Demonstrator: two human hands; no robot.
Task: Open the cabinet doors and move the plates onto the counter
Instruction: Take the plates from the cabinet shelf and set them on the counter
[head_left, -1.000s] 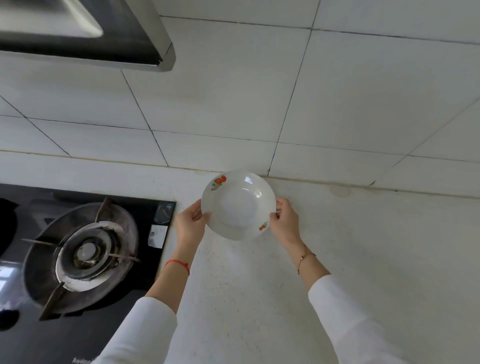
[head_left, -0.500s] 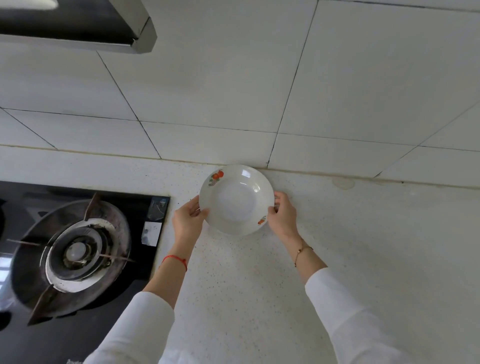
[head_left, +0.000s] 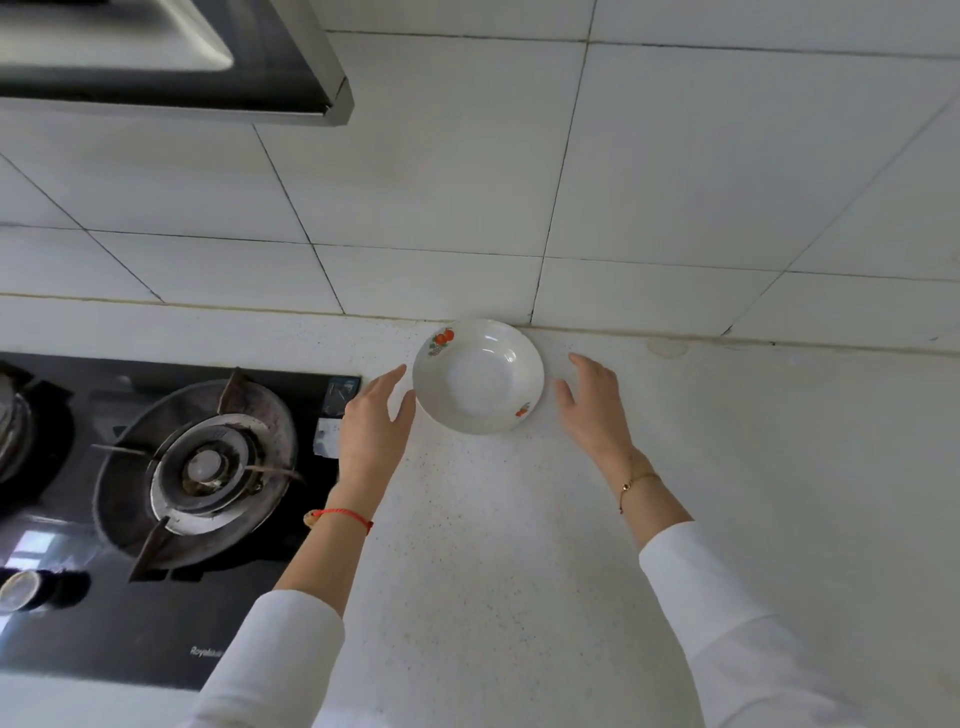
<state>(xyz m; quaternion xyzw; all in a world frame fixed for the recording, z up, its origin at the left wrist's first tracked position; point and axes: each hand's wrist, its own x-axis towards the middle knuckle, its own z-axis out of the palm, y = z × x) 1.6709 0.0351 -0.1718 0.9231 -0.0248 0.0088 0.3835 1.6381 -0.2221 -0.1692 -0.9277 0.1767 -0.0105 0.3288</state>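
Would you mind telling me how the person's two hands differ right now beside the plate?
The left hand sits beside the stove; the right hand is over bare counter. The left wrist carries a red string bracelet, the right a thin gold chain. The left thumb lies close to the plate rim; the right hand stands clearly apart. Both are open, empty and white-sleeved.

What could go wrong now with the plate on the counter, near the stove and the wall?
The plate sits against the wall tiles; stacking more plates there could knock its rim on them. The left hand is right beside the stove, so pulling back carelessly might brush the burner support.
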